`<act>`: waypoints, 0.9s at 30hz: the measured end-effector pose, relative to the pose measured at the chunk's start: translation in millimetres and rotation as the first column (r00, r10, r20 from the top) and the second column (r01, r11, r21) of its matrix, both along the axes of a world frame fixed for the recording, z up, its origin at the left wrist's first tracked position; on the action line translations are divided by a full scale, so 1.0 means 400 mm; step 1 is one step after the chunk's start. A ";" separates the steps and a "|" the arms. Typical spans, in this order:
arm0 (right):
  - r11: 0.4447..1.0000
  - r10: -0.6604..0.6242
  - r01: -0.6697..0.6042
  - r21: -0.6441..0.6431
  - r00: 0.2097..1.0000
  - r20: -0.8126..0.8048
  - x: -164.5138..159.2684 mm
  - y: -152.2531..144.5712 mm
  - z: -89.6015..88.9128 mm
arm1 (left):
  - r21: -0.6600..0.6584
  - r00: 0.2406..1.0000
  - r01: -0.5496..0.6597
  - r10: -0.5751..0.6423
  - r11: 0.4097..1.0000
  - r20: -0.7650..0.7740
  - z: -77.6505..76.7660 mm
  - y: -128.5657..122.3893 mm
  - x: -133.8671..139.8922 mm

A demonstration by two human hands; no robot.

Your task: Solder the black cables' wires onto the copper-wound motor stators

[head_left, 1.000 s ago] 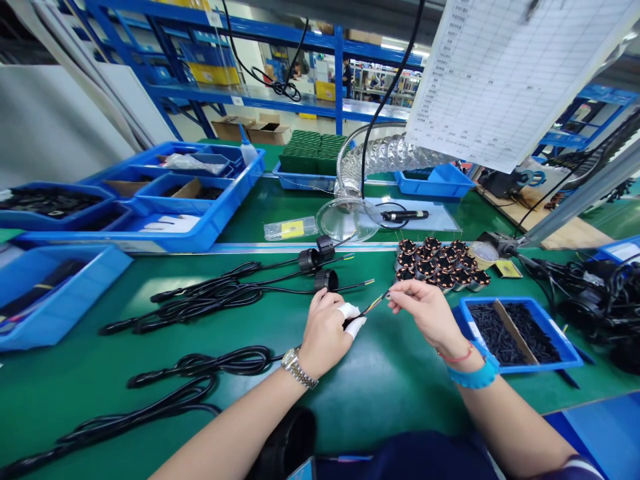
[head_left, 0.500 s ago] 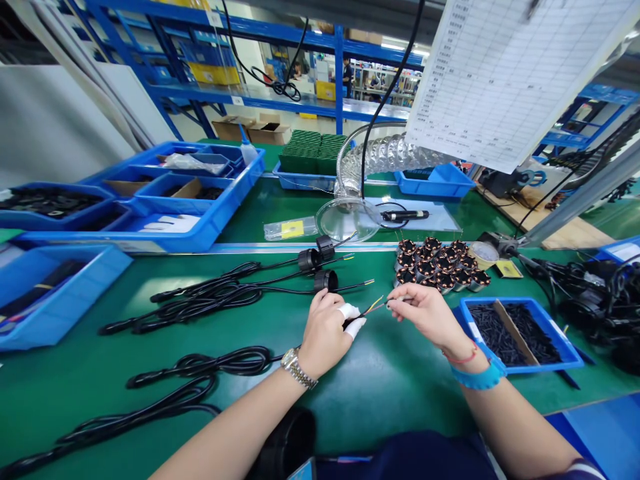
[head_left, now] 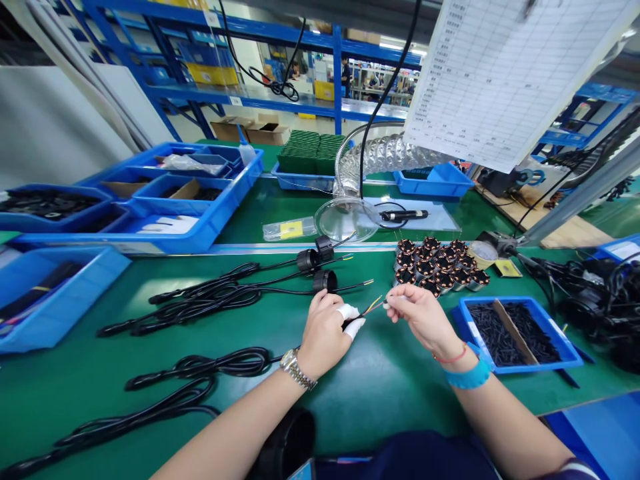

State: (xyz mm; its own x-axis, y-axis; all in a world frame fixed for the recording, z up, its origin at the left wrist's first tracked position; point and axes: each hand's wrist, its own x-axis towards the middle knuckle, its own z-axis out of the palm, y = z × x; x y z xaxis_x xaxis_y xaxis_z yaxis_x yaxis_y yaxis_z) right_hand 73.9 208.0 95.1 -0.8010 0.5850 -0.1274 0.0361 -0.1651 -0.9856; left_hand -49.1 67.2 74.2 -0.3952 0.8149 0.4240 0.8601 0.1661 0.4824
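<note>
My left hand (head_left: 330,327), with white covers on two fingertips, is closed around the end of a black cable (head_left: 346,324). Thin yellow and reddish wires (head_left: 373,305) fan out from that end toward the right. My right hand (head_left: 411,312) pinches a small black tube (head_left: 385,303) between thumb and fingers, right at the tip of the reddish wire. Whether the wire has entered the tube is too small to tell. Beyond my left hand lie coiled black cables (head_left: 220,297) with bared wire ends and black ring caps (head_left: 325,281).
Copper-wound motor stators (head_left: 435,267) stand grouped behind my right hand. To the right is a blue tray (head_left: 523,365) of short black tubes with a cardboard divider. A clear suction hood (head_left: 347,220) on a foil duct hangs over the bench. More coiled cables (head_left: 225,362) lie at left.
My right hand has shifted slightly left and its wrist has turned a little, keeping the small black tube at the wire tip. My left hand stays in place.
</note>
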 end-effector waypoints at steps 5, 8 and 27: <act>0.997 -0.001 0.003 0.074 1.000 -0.022 0.000 0.004 0.001 | -0.001 1.000 0.002 -0.002 1.000 -0.012 -0.004 0.000 -0.001; 0.998 -0.012 0.014 0.055 0.999 -0.038 -0.003 -0.001 0.001 | 0.004 1.000 0.000 0.000 1.000 -0.016 -0.004 0.000 -0.001; 0.995 -0.085 0.090 0.046 0.991 -0.100 0.009 0.005 0.003 | 0.011 1.000 0.008 -0.008 1.000 -0.008 0.001 0.002 0.000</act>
